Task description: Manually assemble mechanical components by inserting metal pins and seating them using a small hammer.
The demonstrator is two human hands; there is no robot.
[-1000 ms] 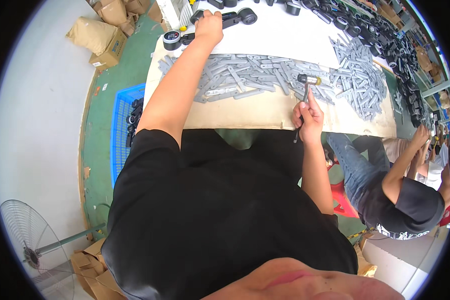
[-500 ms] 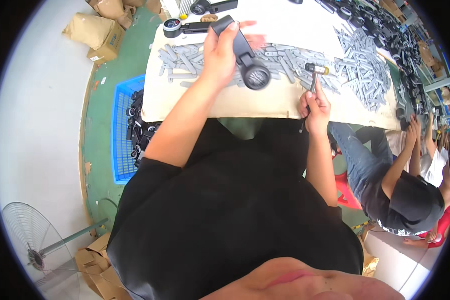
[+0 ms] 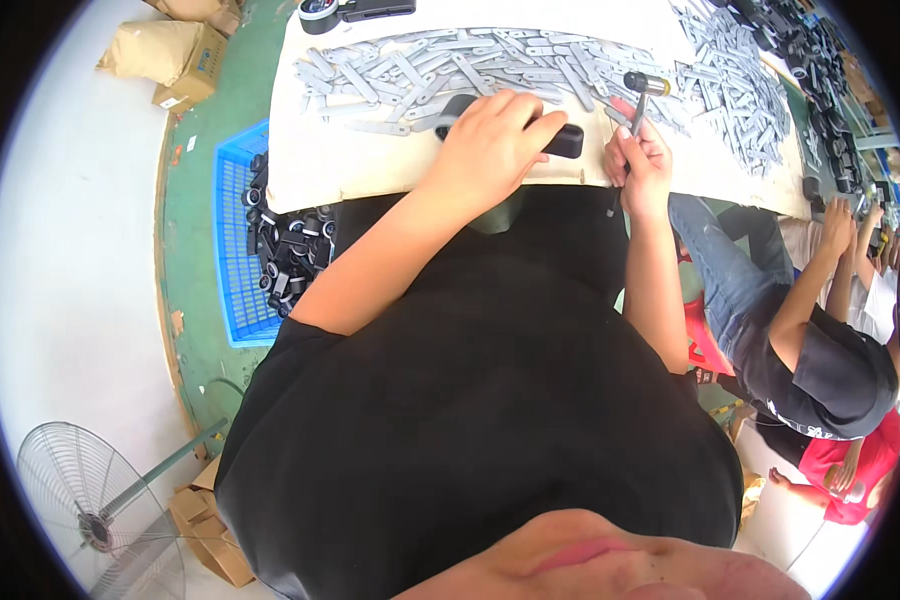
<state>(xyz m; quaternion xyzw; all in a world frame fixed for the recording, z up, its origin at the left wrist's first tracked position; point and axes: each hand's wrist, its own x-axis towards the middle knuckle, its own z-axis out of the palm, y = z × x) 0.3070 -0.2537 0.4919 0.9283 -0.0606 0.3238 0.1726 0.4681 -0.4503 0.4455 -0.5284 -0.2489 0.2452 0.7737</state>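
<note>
My left hand (image 3: 495, 145) is wrapped from above around a black plastic arm (image 3: 564, 141) with a rounded end. The part lies sideways over the table's front strip, its middle hidden under my fingers. To its right, my right hand (image 3: 642, 165) grips a small hammer (image 3: 638, 122) by its thin handle. The hammer's black and yellow head (image 3: 648, 84) points up and away from me. Close to my right fingers is a flat grey strip (image 3: 618, 117); whether I hold it or it lies on the table, I cannot tell. Many similar grey strips (image 3: 470, 70) are spread beyond both hands.
A blue basket (image 3: 238, 250) of black parts stands left of the table (image 3: 370, 165). Another black part with a round dial (image 3: 319, 10) lies at the far left. More black parts are heaped far right. A co-worker (image 3: 820, 370) sits at right; a fan (image 3: 90, 520) stands lower left.
My left hand has come down and nearer, turning the black arm from upright to sideways, low over the table. The right hand still holds the hammer. The view has shifted slightly.
</note>
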